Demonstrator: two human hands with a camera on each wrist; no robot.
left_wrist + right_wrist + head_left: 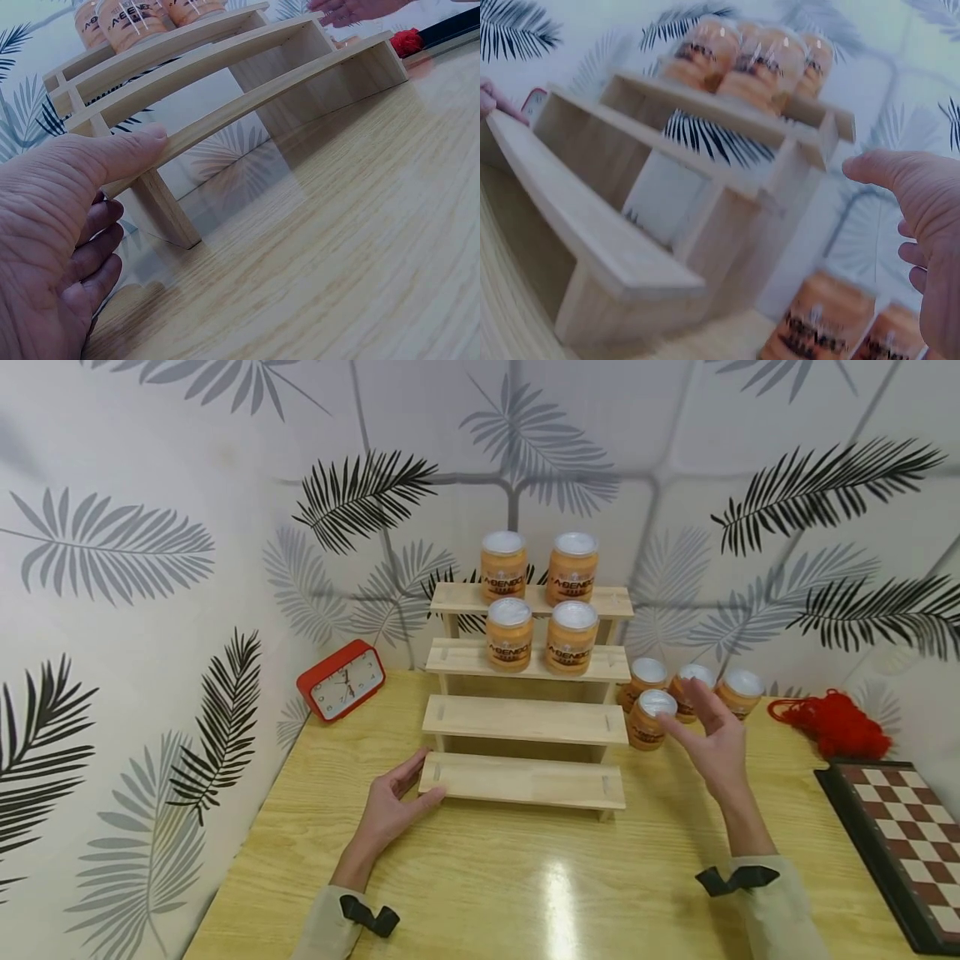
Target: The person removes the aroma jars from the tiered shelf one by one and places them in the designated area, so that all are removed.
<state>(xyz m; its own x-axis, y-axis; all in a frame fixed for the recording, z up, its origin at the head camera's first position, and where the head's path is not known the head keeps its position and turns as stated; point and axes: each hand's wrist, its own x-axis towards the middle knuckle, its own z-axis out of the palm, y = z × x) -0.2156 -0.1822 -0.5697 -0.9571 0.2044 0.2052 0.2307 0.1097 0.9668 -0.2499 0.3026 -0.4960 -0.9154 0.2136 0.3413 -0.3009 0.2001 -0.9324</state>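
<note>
A stepped wooden display rack stands on the table, with two orange jars on its top step and two more, such as this jar, on the step below. My left hand holds the left end of the lowest step, the thumb along its front edge and the fingers curled at its end. Right of the rack stand several more orange jars with silvery lids, the foremost jar close to the rack. My right hand is over these jars, thumb and fingers spread apart, holding nothing.
A red alarm clock stands at the back left of the table. Red tasselled cord lies at the back right, behind a checkered game board. Leaf-patterned walls rise behind and at the left.
</note>
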